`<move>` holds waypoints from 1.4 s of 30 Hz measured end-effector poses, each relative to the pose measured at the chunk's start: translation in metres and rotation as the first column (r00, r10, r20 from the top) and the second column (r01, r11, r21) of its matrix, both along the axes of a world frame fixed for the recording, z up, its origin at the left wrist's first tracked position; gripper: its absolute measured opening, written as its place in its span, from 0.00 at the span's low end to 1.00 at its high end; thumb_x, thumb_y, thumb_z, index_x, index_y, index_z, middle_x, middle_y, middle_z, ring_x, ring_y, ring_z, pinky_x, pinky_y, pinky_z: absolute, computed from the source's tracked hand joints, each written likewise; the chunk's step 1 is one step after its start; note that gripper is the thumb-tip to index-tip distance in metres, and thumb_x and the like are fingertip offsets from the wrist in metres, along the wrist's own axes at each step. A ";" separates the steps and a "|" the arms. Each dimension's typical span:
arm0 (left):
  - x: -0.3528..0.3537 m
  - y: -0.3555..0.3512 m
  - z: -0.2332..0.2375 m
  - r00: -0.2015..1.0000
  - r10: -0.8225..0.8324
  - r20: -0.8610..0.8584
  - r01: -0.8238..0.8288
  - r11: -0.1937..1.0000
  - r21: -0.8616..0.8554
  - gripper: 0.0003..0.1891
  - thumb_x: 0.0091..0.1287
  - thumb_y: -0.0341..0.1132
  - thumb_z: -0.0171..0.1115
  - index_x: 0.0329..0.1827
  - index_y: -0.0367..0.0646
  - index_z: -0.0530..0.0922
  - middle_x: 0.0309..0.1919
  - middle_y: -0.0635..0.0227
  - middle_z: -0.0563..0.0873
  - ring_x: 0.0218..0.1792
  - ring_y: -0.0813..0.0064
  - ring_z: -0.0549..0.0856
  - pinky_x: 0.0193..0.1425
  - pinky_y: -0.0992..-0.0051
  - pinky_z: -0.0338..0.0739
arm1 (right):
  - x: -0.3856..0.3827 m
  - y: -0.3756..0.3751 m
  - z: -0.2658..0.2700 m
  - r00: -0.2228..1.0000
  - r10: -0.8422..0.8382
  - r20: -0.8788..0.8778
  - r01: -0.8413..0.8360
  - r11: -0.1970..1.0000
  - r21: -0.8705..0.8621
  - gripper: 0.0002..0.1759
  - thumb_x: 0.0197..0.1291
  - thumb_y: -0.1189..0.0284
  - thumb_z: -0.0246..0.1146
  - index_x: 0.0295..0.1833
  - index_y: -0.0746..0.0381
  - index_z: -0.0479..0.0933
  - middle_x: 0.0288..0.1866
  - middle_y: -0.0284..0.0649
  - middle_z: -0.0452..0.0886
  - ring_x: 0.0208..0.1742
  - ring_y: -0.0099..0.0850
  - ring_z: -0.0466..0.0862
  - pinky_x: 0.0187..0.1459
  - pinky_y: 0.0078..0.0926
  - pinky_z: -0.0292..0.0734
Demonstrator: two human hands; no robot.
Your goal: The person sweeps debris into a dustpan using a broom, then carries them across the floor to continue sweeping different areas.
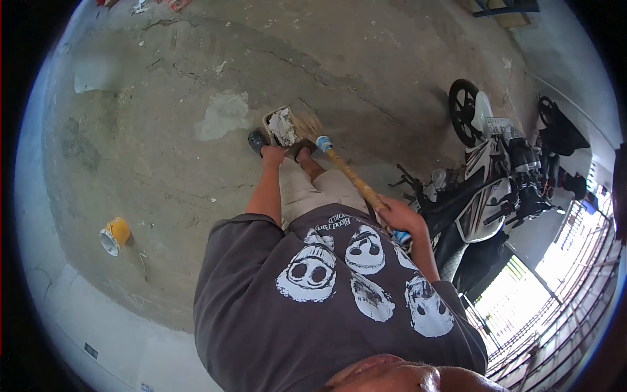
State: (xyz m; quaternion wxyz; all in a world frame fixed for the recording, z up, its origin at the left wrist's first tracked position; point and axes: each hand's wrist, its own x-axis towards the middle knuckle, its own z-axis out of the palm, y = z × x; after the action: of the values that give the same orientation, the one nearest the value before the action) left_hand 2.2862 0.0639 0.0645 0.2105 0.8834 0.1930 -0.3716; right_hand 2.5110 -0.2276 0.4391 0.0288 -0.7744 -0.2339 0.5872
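Note:
My left hand [273, 155] is lowered by my legs, closed on the near end of a dustpan [266, 120]. White, broken debris [283, 127] fills much of the pan. My right hand [400, 216] is wrapped round the upper handle of a broom [353, 175], close to my right hip. The broom has a yellowish-brown handle with a blue and white band, and it slants down and forward. Its straw bristles [307, 124] lie against the right side of the dustpan. A dark shoe [258, 141] shows just left of the pan.
A white and black motorcycle [486, 189] stands close on my right. A yellow bucket [116, 235] lies tipped on the cracked concrete floor [189, 163] at left. Farther right are a second dark vehicle [562, 130] and a barred gate [568, 268]. A white wall [111, 340] runs along the lower left.

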 end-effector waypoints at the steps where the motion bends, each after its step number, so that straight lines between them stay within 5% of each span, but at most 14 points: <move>1: 0.000 0.000 0.005 1.000 0.004 -0.001 -0.004 1.000 0.005 0.16 0.61 0.43 0.60 0.44 0.41 0.82 0.36 0.58 0.87 0.39 0.59 0.86 0.44 0.60 0.77 | 0.003 -0.006 0.000 0.995 0.033 0.089 -0.035 0.999 0.026 0.30 0.63 0.62 0.55 0.67 0.65 0.65 0.47 0.53 0.81 0.46 0.47 0.83 0.48 0.39 0.75; 4: -0.012 0.000 -0.002 0.997 0.076 0.010 -0.076 0.997 0.016 0.16 0.56 0.41 0.65 0.41 0.39 0.83 0.36 0.58 0.87 0.39 0.59 0.86 0.45 0.60 0.77 | 0.022 0.038 0.063 0.969 -0.239 -0.063 0.216 0.944 -0.250 0.31 0.64 0.63 0.54 0.70 0.65 0.62 0.41 0.52 0.82 0.32 0.38 0.85 0.38 0.34 0.77; 6: -0.044 -0.016 -0.068 0.792 0.601 0.108 -0.603 0.797 -0.011 0.16 0.52 0.39 0.69 0.39 0.38 0.83 0.37 0.55 0.86 0.39 0.57 0.86 0.47 0.60 0.78 | 0.028 0.031 0.065 0.971 -0.237 -0.018 0.227 0.947 -0.227 0.31 0.64 0.64 0.54 0.70 0.65 0.62 0.39 0.50 0.81 0.26 0.35 0.83 0.34 0.32 0.77; 7: -0.059 -0.017 -0.087 0.785 0.610 0.111 -0.614 0.790 -0.001 0.16 0.52 0.39 0.69 0.39 0.38 0.83 0.37 0.55 0.86 0.39 0.57 0.86 0.47 0.60 0.78 | 0.032 0.025 0.066 0.969 -0.246 0.027 0.246 0.946 -0.210 0.30 0.64 0.64 0.54 0.70 0.65 0.62 0.36 0.49 0.81 0.20 0.31 0.81 0.30 0.30 0.76; 9: -0.076 -0.008 -0.084 0.590 0.784 0.191 -0.701 0.615 -0.361 0.15 0.55 0.40 0.65 0.39 0.37 0.81 0.38 0.48 0.85 0.38 0.56 0.86 0.46 0.59 0.79 | 0.035 0.021 0.060 0.968 -0.250 0.024 0.250 0.952 -0.177 0.29 0.64 0.65 0.54 0.70 0.63 0.63 0.37 0.47 0.82 0.20 0.32 0.81 0.29 0.31 0.76; 12: -0.073 0.004 -0.016 0.393 0.918 0.049 -0.863 0.386 -0.326 0.16 0.61 0.41 0.59 0.40 0.34 0.80 0.35 0.46 0.85 0.33 0.54 0.86 0.38 0.61 0.80 | 0.039 0.024 0.057 0.961 -0.273 0.037 0.275 0.952 -0.131 0.29 0.66 0.68 0.54 0.71 0.62 0.60 0.29 0.40 0.77 0.20 0.27 0.77 0.24 0.27 0.73; 13: -0.082 0.006 -0.013 0.388 0.920 0.052 -0.866 0.383 -0.320 0.16 0.61 0.41 0.59 0.40 0.34 0.80 0.35 0.46 0.85 0.33 0.54 0.86 0.38 0.61 0.80 | 0.040 0.027 0.057 0.956 -0.288 0.055 0.293 0.946 -0.138 0.29 0.66 0.68 0.54 0.71 0.63 0.60 0.29 0.40 0.76 0.20 0.27 0.76 0.24 0.27 0.73; 15: -0.099 0.008 -0.017 0.798 0.412 0.439 -0.491 0.868 0.078 0.19 0.64 0.42 0.54 0.37 0.28 0.78 0.27 0.50 0.85 0.26 0.56 0.86 0.31 0.63 0.80 | 0.044 0.027 0.052 0.951 -0.301 0.073 0.308 0.941 -0.143 0.30 0.66 0.69 0.55 0.72 0.63 0.59 0.28 0.40 0.76 0.20 0.26 0.76 0.24 0.26 0.73; 16: -0.106 0.005 -0.020 0.798 0.413 0.438 -0.494 0.866 0.082 0.19 0.64 0.42 0.54 0.37 0.28 0.78 0.27 0.50 0.85 0.26 0.56 0.86 0.31 0.63 0.80 | 0.045 0.023 0.046 0.949 -0.303 0.086 0.313 0.938 -0.147 0.31 0.65 0.69 0.55 0.72 0.64 0.59 0.28 0.40 0.75 0.19 0.27 0.76 0.23 0.26 0.73; 17: -0.109 0.005 -0.015 0.449 0.846 0.287 -0.828 0.515 -0.221 0.18 0.65 0.42 0.54 0.38 0.31 0.78 0.26 0.53 0.84 0.24 0.61 0.85 0.28 0.65 0.80 | 0.047 0.020 0.043 0.947 -0.305 0.100 0.318 0.936 -0.152 0.31 0.65 0.70 0.55 0.72 0.64 0.58 0.28 0.39 0.75 0.18 0.27 0.75 0.22 0.26 0.72; 18: -0.111 0.006 -0.006 -0.025 1.000 -0.003 -0.919 -0.024 -0.393 0.16 0.66 0.41 0.54 0.39 0.34 0.79 0.26 0.56 0.83 0.22 0.66 0.85 0.26 0.67 0.80 | 0.048 0.021 0.043 0.949 -0.300 0.094 0.311 0.938 -0.150 0.31 0.65 0.70 0.55 0.72 0.64 0.58 0.28 0.39 0.75 0.18 0.27 0.75 0.22 0.26 0.72; 21: -0.125 0.009 0.029 -0.216 0.975 -0.049 -0.877 -0.216 -0.429 0.19 0.68 0.41 0.52 0.38 0.29 0.78 0.26 0.57 0.84 0.21 0.65 0.84 0.28 0.67 0.81 | 0.050 0.022 0.037 0.952 -0.298 0.074 0.306 0.942 -0.141 0.29 0.65 0.69 0.55 0.71 0.64 0.60 0.27 0.39 0.75 0.17 0.26 0.74 0.21 0.26 0.72; 29: -0.172 0.015 0.058 -0.472 0.877 -0.090 -0.819 -0.474 -0.324 0.19 0.65 0.43 0.54 0.34 0.30 0.78 0.22 0.61 0.82 0.18 0.68 0.83 0.20 0.70 0.74 | 0.039 0.054 0.033 0.981 -0.193 0.007 0.192 0.971 -0.144 0.16 0.65 0.68 0.52 0.54 0.64 0.70 0.24 0.41 0.75 0.17 0.30 0.78 0.21 0.30 0.73; 42: -0.264 -0.016 0.077 -0.706 0.680 -0.200 -0.600 -0.723 -0.343 0.18 0.66 0.43 0.54 0.26 0.36 0.75 0.19 0.65 0.77 0.16 0.70 0.81 0.17 0.73 0.72 | -0.045 0.180 0.037 0.998 0.067 0.015 -0.066 0.998 -0.016 0.25 0.66 0.69 0.54 0.68 0.59 0.64 0.23 0.36 0.72 0.16 0.25 0.74 0.19 0.26 0.71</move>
State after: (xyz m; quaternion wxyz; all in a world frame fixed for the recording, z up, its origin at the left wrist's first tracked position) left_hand 2.0225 0.0475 0.1420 0.5776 0.1464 0.7900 0.1444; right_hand 2.4657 -0.0478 0.4763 0.0017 -0.7710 -0.2552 0.5834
